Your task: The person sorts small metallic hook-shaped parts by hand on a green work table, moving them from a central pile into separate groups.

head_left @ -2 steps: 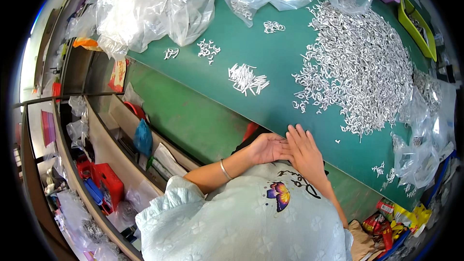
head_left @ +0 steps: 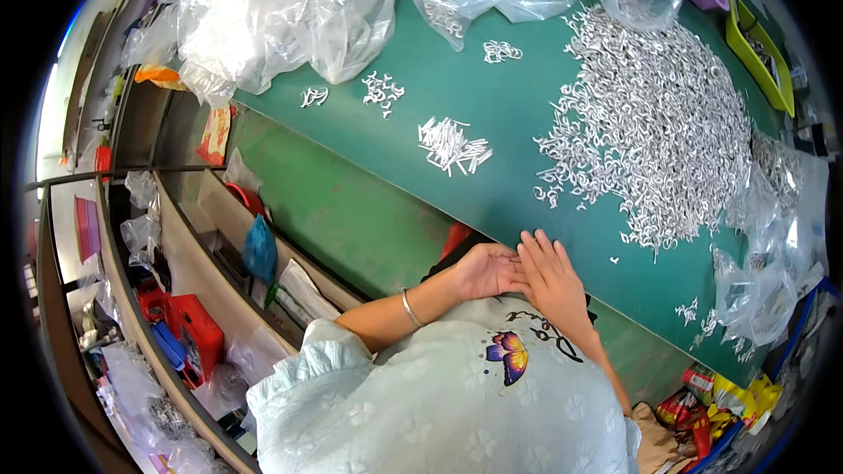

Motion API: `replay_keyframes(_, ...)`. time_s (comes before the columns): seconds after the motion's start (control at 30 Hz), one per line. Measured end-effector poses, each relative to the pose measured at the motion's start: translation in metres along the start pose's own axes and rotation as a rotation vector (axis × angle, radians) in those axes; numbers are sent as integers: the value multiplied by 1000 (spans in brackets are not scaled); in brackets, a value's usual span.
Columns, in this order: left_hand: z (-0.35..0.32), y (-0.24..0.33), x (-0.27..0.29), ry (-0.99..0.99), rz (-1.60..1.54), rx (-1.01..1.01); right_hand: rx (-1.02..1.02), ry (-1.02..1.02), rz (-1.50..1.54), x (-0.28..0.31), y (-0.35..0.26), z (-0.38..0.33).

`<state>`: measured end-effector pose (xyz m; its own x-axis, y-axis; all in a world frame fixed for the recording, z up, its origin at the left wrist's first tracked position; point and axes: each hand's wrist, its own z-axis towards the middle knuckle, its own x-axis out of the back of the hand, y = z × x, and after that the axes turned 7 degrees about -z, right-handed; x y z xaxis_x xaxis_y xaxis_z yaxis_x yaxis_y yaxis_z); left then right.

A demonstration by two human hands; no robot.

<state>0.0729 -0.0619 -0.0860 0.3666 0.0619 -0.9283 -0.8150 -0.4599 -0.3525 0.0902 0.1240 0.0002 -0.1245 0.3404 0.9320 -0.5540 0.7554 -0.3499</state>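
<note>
While the loose left hand (head_left: 486, 270) and flat right hand (head_left: 553, 283) touch by the counter (head_left: 492, 202)'s near edge, looking empty, they seem at rest; picking from the silver pile (head_left: 672, 127) on its right would need a reach.

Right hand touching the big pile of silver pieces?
Apart. The head view shows a strip of green tabletop between the right hand and the lower edge of the silver pile.
</note>
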Motion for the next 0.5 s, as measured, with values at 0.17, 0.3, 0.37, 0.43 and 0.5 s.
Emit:
replay_keyframes(0.17,3,-1,4,-1,-42,-76,153,-34,10,1,-2,-5)
replay_keyframes(0.3,7,-8,-19,537,268,-212,155,97,229,7,1,-3)
replay_keyframes(0.37,2,-7,-23,478,406,-217,29,203,222,16,2,4)
replay_keyframes(0.43,-15,7,-45,486,782,-83,-84,334,246,20,7,16)
replay_keyframes(0.5,-40,22,-89,516,1124,-55,-193,412,217,23,8,22)
